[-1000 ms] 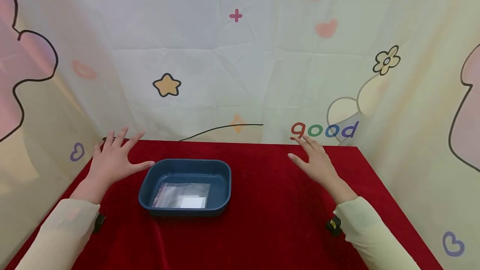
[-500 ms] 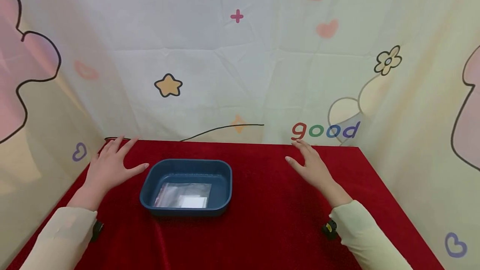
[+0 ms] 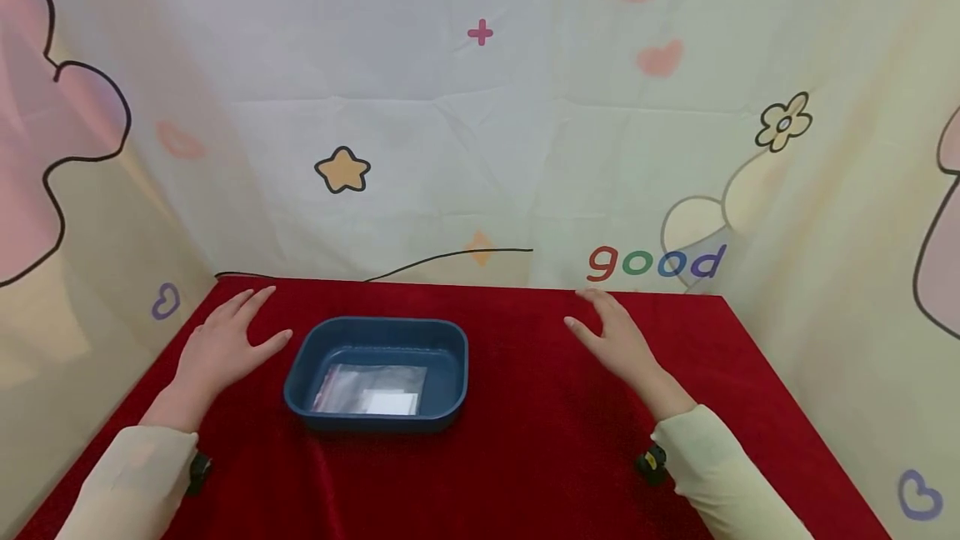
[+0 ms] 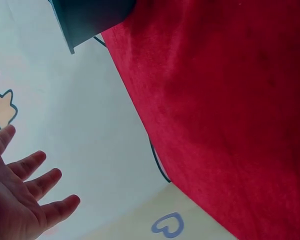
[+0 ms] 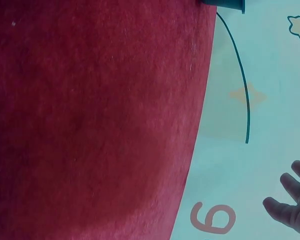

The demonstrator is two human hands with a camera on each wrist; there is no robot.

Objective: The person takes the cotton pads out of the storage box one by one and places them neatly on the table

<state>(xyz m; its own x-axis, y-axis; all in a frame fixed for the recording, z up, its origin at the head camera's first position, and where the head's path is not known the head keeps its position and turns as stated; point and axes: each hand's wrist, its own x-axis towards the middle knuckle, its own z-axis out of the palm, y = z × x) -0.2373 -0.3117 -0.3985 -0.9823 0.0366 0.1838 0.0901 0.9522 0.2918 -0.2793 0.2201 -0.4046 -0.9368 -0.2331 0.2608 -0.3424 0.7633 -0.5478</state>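
A dark blue rectangular tray [image 3: 442,373] with rounded corners stands left of centre on the red cloth. Inside it lies a clear plastic zip bag [image 3: 363,382] with a white patch at its lower right; what the bag holds is too small to tell. My left hand [image 3: 223,348] hovers just left of the tray, fingers spread and thumb pointing toward the rim, apart from it. Well to the tray's right, my right hand [image 3: 618,340] is held over the cloth with fingers loosely extended. Neither hand holds anything. The left wrist view shows the left fingers [image 4: 45,212] spread.
Red cloth [image 3: 540,440] covers the table. A pale printed curtain [image 3: 480,148] closes off the back and both sides, with a star, hearts and the word "good". A small dark device [image 3: 651,465] is worn at the right wrist, another [image 3: 198,472] at the left.
Both hands have lowered slightly, and the right hand has shifted a little toward the left. The whole head view has drifted slightly to the right. The tray and bag stay in place.
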